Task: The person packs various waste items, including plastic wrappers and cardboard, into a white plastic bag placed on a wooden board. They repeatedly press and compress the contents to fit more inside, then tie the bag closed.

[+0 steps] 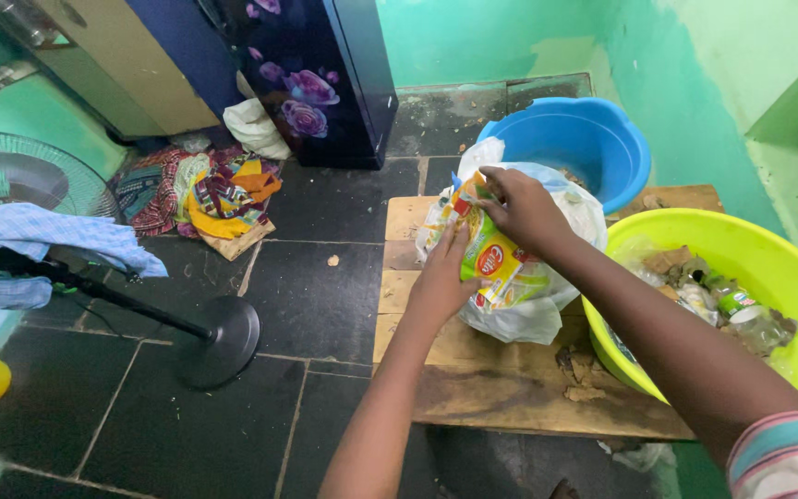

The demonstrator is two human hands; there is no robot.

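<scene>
From the head camera, both hands meet over a low wooden bench that stands on a dark tiled floor. The right hand pinches the top edge of a yellow and green snack packet, its grip clenched on the wrapper's far end. The left hand presses against the packet's near left side, fingers wrapped round the edge, so its grip is also grasping the packet. The packet sits upright in the mouth of a white plastic bag, which rests on the bench's far half, and the lower part of the packet is hidden inside the bag.

Right of the bag, touching the bench edge, is a large lime-green basin holding mixed rubbish: wrappers, a small bottle and scraps. Beyond the bag, at the far end of the bench, stands a blue bucket. Bits of dirt lie on the near part of the bench.

To the left, well apart from the hands, a pedestal fan stands on its round base with a blue checked cloth draped over it. Farther back, a heap of colourful clothes lies on the floor beside a dark refrigerator with purple flowers on its door. The right arm shows a striped sleeve.
</scene>
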